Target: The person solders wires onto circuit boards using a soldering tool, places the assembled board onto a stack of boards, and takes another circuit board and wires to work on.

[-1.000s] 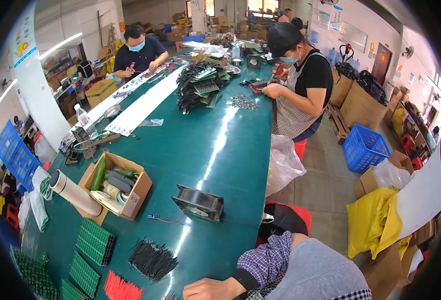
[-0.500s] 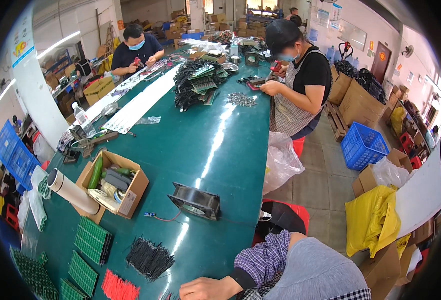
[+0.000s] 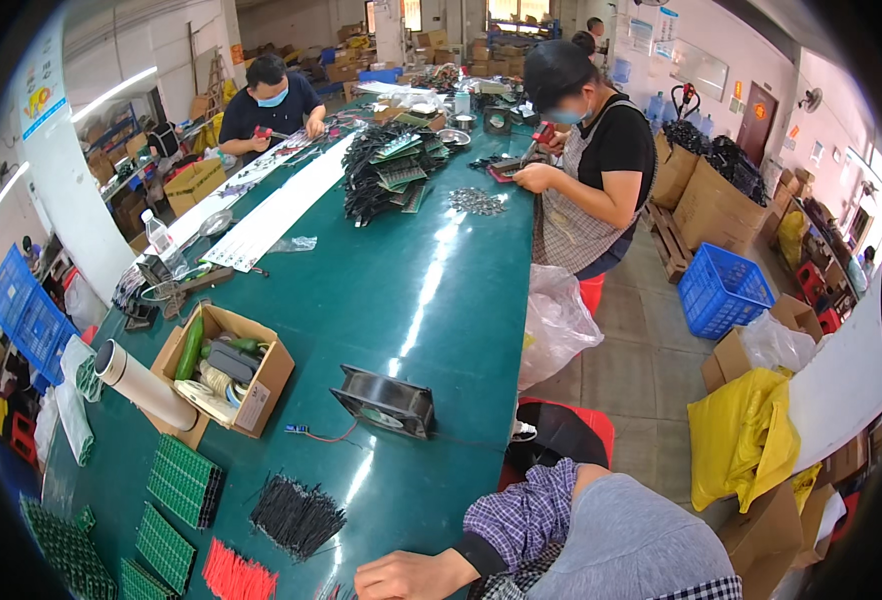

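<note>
- Slight slide leftward of the whole view, and the far co-worker (image 3: 269,112), well beyond the black fan (image 3: 386,402), has drawn a red tool (image 3: 262,131) back a touch.
- Right hand (image 3: 401,577), nearer us than the fan: fingers loosely curled, any hold hidden, can't tell. Left hand's out of view.
- Black wires (image 3: 298,517) lie lower left of the fan, red wires (image 3: 240,572) nearer still, green boards (image 3: 185,480) farther left.
- Plenty still loose, so much looks left.
- Beyond the fan, a heap of wired boards (image 3: 398,172): probably further along; nearby, progress can't be counted.
</note>
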A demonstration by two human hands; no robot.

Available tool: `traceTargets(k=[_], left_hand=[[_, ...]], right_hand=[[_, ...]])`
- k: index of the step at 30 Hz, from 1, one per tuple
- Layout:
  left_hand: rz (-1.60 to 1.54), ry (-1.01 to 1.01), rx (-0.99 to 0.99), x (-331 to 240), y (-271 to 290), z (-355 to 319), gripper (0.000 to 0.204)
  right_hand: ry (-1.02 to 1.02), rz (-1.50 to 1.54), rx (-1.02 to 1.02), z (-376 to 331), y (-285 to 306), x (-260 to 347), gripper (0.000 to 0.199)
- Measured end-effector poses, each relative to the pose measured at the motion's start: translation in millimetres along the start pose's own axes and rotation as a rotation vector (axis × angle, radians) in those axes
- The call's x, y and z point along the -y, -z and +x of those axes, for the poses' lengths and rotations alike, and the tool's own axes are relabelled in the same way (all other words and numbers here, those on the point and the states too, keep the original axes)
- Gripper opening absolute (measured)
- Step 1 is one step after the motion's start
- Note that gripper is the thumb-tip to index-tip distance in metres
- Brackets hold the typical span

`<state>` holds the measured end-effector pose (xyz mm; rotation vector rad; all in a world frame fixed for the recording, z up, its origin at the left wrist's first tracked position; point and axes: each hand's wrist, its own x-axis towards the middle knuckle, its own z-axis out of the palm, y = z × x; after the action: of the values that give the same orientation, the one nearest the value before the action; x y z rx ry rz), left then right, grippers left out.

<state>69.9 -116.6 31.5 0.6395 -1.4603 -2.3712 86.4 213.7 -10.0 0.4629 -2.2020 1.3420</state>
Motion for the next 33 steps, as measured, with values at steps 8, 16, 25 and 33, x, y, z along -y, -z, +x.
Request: traceTargets(k=[8,16,25,33], left_hand=[[-0.110,0.266,0.210,-30.9,16.2,5.4,0.035],[-0.126,0.203,0.078,-35.5,22.6,-13.9,0.037],[-0.210,0.199,0.177,-39.6,19.8,-49.1,0.044],[0.087,-0.121,0.038,-29.3,52.4,-76.9,0.060]], right_hand=[[0.052,-0.004,0.031,8.3,1.2,5.3,0.006],[0.116,0.005,0.024,13.2,-18.8,5.7,0.005],[0.208,-0.160,0.199,62.2,-25.4,38.3,0.022],[0.185,-0.106,0.333,73.0,-58.4,41.1,0.024]])
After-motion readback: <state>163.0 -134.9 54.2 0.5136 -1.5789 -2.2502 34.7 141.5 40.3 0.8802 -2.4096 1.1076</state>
